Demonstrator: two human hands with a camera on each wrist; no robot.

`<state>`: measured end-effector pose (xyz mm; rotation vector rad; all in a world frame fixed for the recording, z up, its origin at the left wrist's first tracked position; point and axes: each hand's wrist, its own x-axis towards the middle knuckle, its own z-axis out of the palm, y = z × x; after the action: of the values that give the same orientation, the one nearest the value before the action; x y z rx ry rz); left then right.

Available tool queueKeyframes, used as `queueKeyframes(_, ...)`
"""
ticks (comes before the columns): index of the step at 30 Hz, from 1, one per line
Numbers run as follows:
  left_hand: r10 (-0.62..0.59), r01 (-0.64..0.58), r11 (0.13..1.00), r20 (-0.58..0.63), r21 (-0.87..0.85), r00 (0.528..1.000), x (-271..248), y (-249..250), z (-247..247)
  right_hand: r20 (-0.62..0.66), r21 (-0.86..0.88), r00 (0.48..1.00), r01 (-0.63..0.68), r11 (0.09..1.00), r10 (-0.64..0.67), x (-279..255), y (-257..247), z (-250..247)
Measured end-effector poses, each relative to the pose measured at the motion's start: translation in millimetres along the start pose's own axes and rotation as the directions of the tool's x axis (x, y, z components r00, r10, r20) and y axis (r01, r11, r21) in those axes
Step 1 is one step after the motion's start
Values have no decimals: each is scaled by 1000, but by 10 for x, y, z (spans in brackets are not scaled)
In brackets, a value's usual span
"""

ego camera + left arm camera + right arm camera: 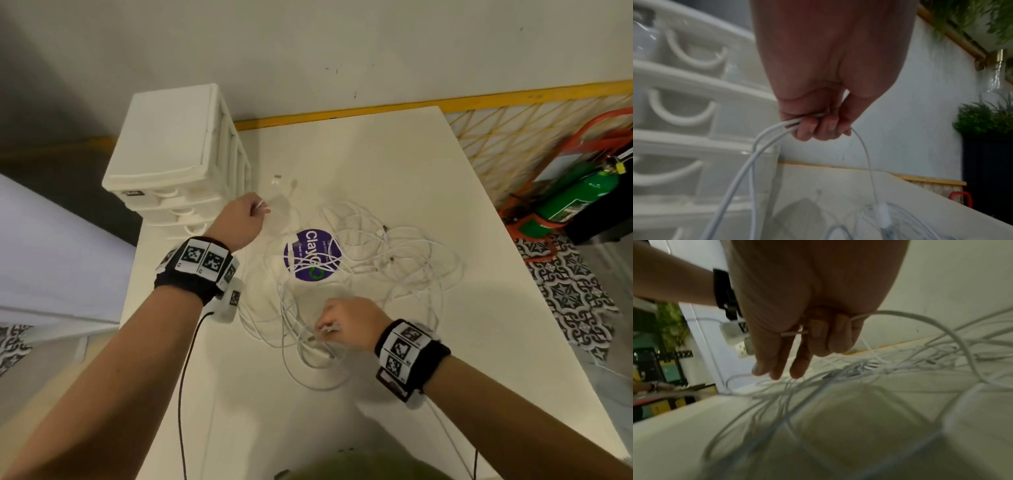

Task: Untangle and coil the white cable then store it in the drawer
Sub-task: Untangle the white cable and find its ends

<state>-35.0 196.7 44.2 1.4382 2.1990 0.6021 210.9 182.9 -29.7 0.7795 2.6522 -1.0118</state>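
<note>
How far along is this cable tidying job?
Early. Nothing looks finished: the white cable is a loose tangle across the table. In hand: the left hand grips a few strands, the right hand pinches another. Left: untangling, coiling, and storing it in the drawer unit.

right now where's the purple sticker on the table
In the head view the purple sticker lies mid-table under the tangled white cable, between the left hand and right hand.
</note>
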Motion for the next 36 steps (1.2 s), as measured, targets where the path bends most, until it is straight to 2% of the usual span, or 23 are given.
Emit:
queueKeyframes(3,21,-23,1000,-93,-19,995,-188,-26,-192,91,-45,991,-94,995,98,-11,65,78)
queueKeyframes(6,39,-43,999,-174,-19,984,-320,-89,-327,82,42,986,-147,988,144,-72,112,97)
queueKeyframes(12,26,-30,999,-158,-24,987,-440,-12,-343,75,38,984,-162,986,159,-130,159,114)
queueKeyframes(14,21,-24,1000,-169,-15,985,-451,44,-318,-20,120,984,-171,978,175,-145,175,95)
queueKeyframes(16,14,-40,990,-187,-136,982,-466,139,-253,-201,286,958,-141,948,203,-115,151,35)
queueKeyframes(19,52,-91,935,-123,-342,991,-508,358,-14,-452,482,846,-36,875,284,31,33,-186)
queueKeyframes(21,106,-102,902,-15,-419,994,-549,470,228,-523,612,759,16,791,389,126,-58,-391)
queueKeyframes(22,133,-100,887,43,-451,990,-575,509,352,-503,712,729,46,700,464,165,-79,-487)
queueKeyframes(23,161,-97,882,101,-461,982,-610,539,465,-440,813,725,72,578,529,195,-80,-567)
queueKeyframes(25,224,-114,898,220,-425,949,-682,573,662,-284,926,767,64,373,575,201,-48,-679)
queueKeyframes(26,254,-133,908,272,-397,928,-712,568,750,-239,941,793,46,336,561,186,-22,-711)
queueKeyframes(29,310,-190,928,379,-322,872,-786,554,886,-214,935,846,31,354,489,132,59,-732)
queueKeyframes(31,337,-242,932,396,-270,854,-796,568,904,-223,922,849,25,386,479,102,119,-695)
queueKeyframes(32,341,-262,934,388,-243,856,-773,578,892,-239,917,834,26,397,498,94,159,-672)
queueKeyframes(34,335,-274,936,315,-222,888,-666,609,846,-277,916,768,30,399,578,87,275,-647)
queueKeyframes(36,284,-242,934,136,-264,949,-479,681,757,-316,922,679,56,382,662,70,428,-672)
